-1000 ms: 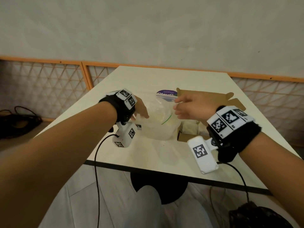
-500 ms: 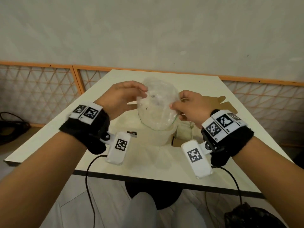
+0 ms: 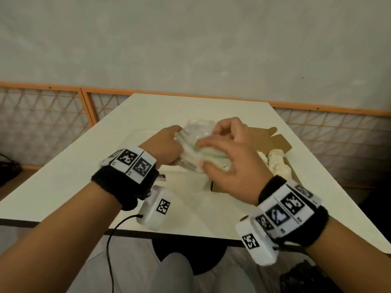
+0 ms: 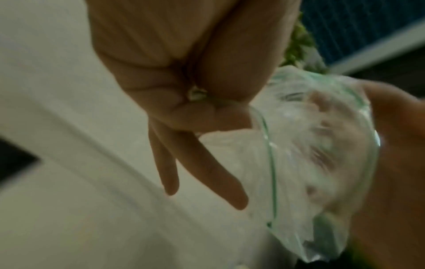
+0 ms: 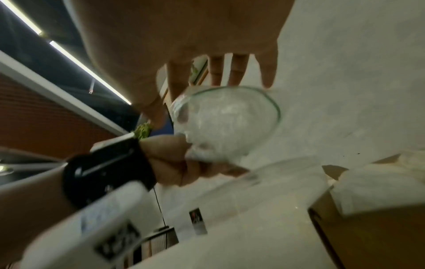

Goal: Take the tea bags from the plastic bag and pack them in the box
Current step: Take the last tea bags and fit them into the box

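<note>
Clear plastic bag [image 3: 198, 144] with a green zip line, held up above the table [image 3: 84, 170] between both hands, mouth gaping open in the right wrist view. Left hand [image 3: 167, 146] grips the bag's left edge: thumb and index pinch the plastic, the two other visible fingers [image 4: 207, 169] hang straight and loose. Right hand [image 3: 230, 157] holds the bag's right side, thumb pressed to the near face; whether its spread, bent fingers [image 5: 269, 72] at the rim actually pinch it, cannot tell. Contents of the bag too blurred to make out.

Cardboard box [image 3: 281, 157] sits on the table just right of and below the right fingers, flaps open, pale tea bags [image 3: 277, 163] inside. Small dark label [image 3: 161, 176] lies on the table under the left fingers; writing unreadable. No brand legible anywhere. Wristbands carry black-and-white square markers.

Versus 0.5 s ago: bag has turned from upright, rounded and face-on to tilted with zip line slanting across; hands have closed in, right hand now over the bag's near side, and both sit lower and nearer the box.
</note>
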### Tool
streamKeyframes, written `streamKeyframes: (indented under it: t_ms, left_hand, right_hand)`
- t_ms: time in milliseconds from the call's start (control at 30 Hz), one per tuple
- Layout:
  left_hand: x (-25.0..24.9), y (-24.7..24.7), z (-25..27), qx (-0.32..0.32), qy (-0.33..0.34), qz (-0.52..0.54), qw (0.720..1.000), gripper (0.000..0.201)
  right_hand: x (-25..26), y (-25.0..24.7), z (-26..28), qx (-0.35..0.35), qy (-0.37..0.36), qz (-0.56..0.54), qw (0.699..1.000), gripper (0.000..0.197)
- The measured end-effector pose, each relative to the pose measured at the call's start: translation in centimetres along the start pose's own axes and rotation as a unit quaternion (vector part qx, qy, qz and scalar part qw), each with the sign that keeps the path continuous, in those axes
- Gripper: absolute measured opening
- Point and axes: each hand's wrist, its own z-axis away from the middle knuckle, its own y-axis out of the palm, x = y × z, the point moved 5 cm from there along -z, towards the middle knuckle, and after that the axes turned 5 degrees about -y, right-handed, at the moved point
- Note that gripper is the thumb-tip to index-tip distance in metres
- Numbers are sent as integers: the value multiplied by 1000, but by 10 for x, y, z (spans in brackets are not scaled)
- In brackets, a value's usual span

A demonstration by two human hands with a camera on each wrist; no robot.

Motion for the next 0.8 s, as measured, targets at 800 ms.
streamKeyframes:
  t_ms: [800]
  left_hand:
    - [-33,56,37,234,55,349,906,38]
  right_hand:
    - [4,-32,-6,-118,-58,-53,990,59]
